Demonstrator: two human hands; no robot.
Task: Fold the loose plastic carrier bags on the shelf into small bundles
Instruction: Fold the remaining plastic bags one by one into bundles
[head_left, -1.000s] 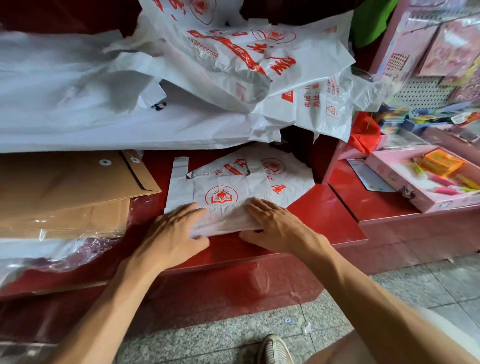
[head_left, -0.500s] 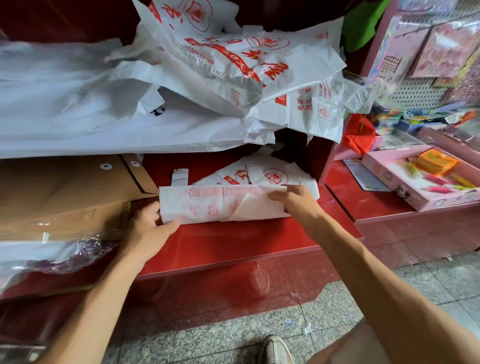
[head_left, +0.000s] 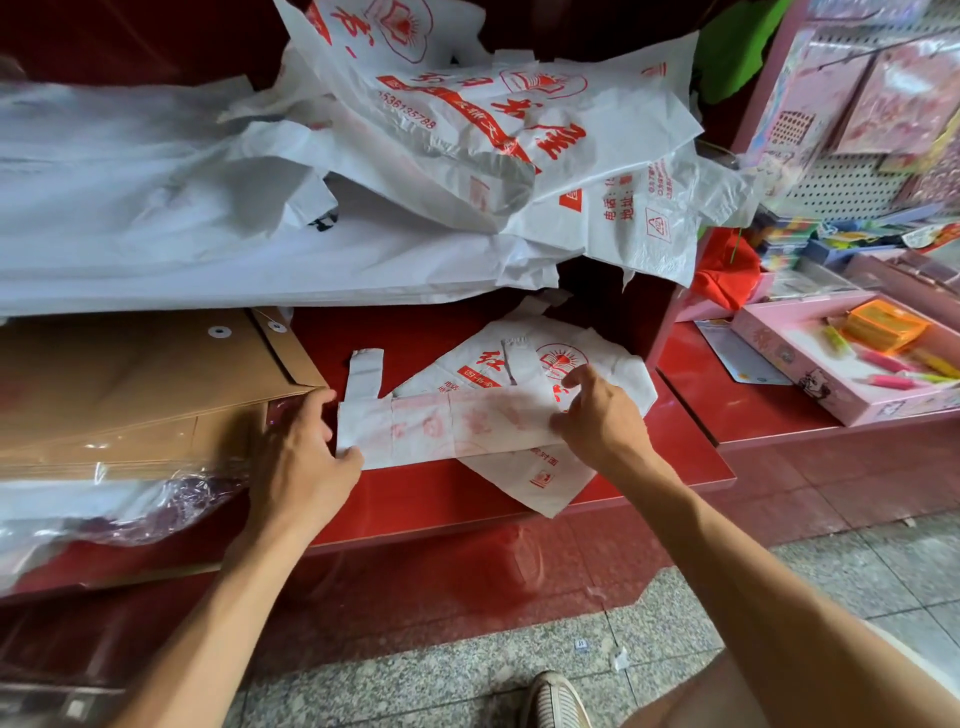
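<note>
Both hands on a half-folded carrier bag, low red shelf

The folded bag (head_left: 457, 423) is a long white strip with faded red print lying across the middle of the red shelf (head_left: 415, 499). The left hand (head_left: 304, 460) pinches its 9 o'clock end, thumb on the lower corner; the right hand (head_left: 597, 415) grasps the 3 o'clock end, index finger lifted off. One bag handle (head_left: 366, 371) sticks up toward 12 at the left end. A flat printed bag (head_left: 524, 364) lies under it, poking out at 12 and 5 o'clock. The messy pile of loose bags (head_left: 441, 156) sits on the level above at 12. Brown envelopes (head_left: 140, 384) are at 9 o'clock, just beside the left hand, and a pink tray (head_left: 831, 384) sits well off at 3.
</note>
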